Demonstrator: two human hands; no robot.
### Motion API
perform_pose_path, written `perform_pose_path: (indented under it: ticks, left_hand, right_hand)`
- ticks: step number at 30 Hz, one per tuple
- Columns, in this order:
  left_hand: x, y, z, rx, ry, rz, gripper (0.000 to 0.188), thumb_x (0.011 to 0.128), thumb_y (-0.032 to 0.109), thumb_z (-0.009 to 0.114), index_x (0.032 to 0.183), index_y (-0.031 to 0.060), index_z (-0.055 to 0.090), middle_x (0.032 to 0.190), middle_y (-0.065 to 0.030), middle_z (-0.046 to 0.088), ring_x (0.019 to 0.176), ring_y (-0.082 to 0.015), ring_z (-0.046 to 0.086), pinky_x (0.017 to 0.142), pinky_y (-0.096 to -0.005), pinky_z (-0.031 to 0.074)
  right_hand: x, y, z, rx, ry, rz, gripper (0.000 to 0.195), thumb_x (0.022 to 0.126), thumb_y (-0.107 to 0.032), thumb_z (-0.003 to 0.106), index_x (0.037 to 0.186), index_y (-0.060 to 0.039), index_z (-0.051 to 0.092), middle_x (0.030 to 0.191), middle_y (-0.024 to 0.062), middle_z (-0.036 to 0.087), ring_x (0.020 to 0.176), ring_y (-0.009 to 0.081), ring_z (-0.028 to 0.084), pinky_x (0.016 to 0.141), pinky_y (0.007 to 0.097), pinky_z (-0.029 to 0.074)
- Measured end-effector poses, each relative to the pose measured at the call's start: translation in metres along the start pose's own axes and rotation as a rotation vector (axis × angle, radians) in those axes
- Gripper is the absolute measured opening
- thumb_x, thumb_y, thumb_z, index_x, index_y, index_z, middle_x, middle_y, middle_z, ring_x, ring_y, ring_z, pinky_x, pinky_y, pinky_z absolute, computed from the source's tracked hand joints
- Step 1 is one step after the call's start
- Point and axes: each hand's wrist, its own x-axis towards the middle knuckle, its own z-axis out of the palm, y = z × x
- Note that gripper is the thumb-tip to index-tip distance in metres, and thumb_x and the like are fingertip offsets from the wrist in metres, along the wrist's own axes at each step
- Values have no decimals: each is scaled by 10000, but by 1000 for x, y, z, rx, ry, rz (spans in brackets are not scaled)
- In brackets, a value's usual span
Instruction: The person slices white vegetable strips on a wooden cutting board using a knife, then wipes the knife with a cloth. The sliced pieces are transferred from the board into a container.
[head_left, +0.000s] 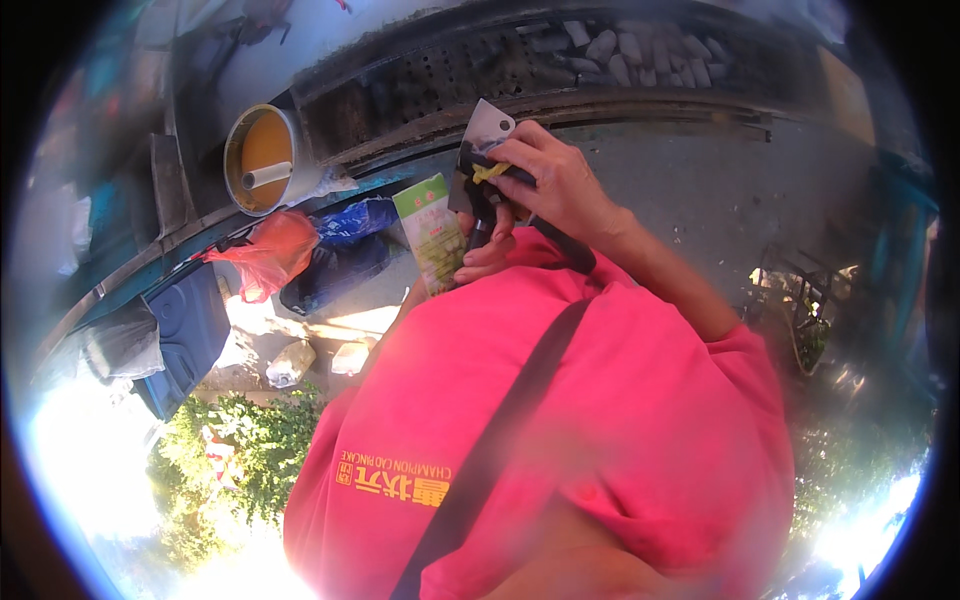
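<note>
A flat metal blade (481, 120) with a round hole near one corner, like a cleaver's, points away from my chest. My left hand (487, 255) is closed around a dark handle (478, 234) below it; shadow partly hides the join. A printed packet (429, 229) with a green top stands against the left hand's outer side, and whether the fingers hold it I cannot tell. My right hand (555, 172) pinches a small crumpled yellow piece of soft material (489, 173) against the blade's face. Something black lies under its fingers.
A pot (233, 169) of orange-brown contents with a white cylinder (268, 175) stands to the left. Beyond my hands runs a dark trough (450, 90) with several pale chunks (630, 49). Red (281, 247) and blue plastic bags (356, 220) hang by the edge, near a blue-grey bin (187, 322).
</note>
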Motion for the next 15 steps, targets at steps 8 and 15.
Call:
perform_pose_path:
  ticks: [8, 15]
  left_hand:
    - [-22, 43, 6, -13, -39, -11, 251, 1017, 226, 494, 1060, -5, 406, 726, -73, 484, 552, -173, 553, 462, -282, 429]
    - [-59, 78, 26, 55, -82, 105, 251, 1012, 221, 499, 1060, -9, 411, 721, -76, 484, 545, -177, 549, 451, -281, 421]
  right_hand:
    - [50, -2, 20, -79, 12, 49, 275, 828, -104, 721, 1084, -27, 657, 978, 130, 600, 859, 328, 626, 744, 371, 503]
    - [175, 53, 26, 110, -17, 459, 350, 852, -246, 699, 1146, -58, 686, 1085, 163, 670, 978, 322, 644, 856, 368, 494]
